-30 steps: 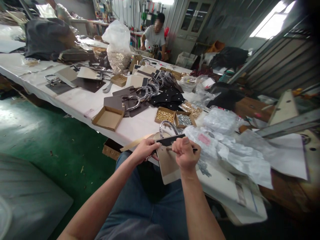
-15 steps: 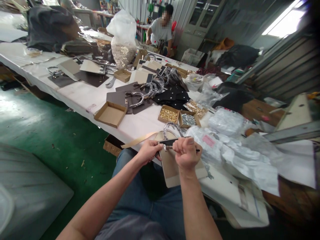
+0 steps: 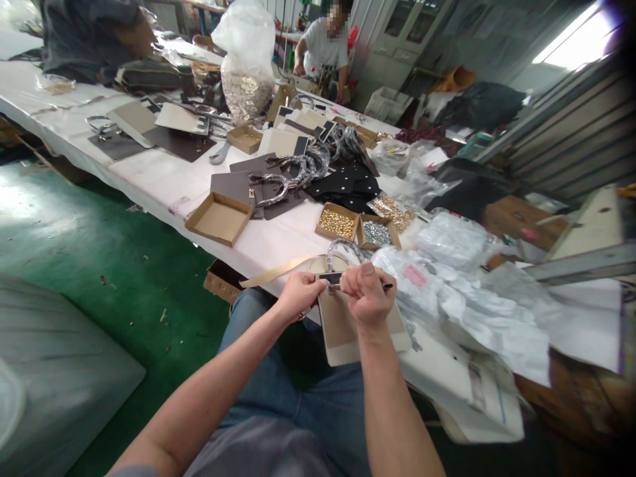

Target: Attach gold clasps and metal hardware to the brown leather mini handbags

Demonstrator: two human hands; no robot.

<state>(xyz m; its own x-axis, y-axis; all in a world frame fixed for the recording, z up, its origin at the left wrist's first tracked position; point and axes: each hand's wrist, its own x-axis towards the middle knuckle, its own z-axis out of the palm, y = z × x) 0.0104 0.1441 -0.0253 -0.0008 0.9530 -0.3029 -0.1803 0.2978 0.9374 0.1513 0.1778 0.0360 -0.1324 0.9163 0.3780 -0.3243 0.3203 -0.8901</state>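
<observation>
My left hand (image 3: 302,295) is closed on the upper left edge of a beige bag panel (image 3: 342,331), thumb beside a small metal fitting by the dark strip. My right hand (image 3: 368,291) is wrapped in a fist around what looks like a screwdriver (image 3: 387,287). Its dark end sticks out on the right, and its thin shaft points left at the fitting; most of the tool is hidden by the fingers. A plastic-wrapped handle (image 3: 342,246) arches up from the panel's far edge. The panel leans from the table edge over my lap.
Beyond my hands stand a box of gold-coloured parts (image 3: 336,222) and a box of silver parts (image 3: 376,233). An open cardboard box (image 3: 218,218) sits left, near dark bag pieces (image 3: 231,189). Plastic-wrapped bundles (image 3: 452,242) lie right. A co-worker (image 3: 322,50) is at the far side.
My right fist has tilted slightly, and more of the tool's dark end shows. Both hands stay on the same panel. The view has shifted slightly.
</observation>
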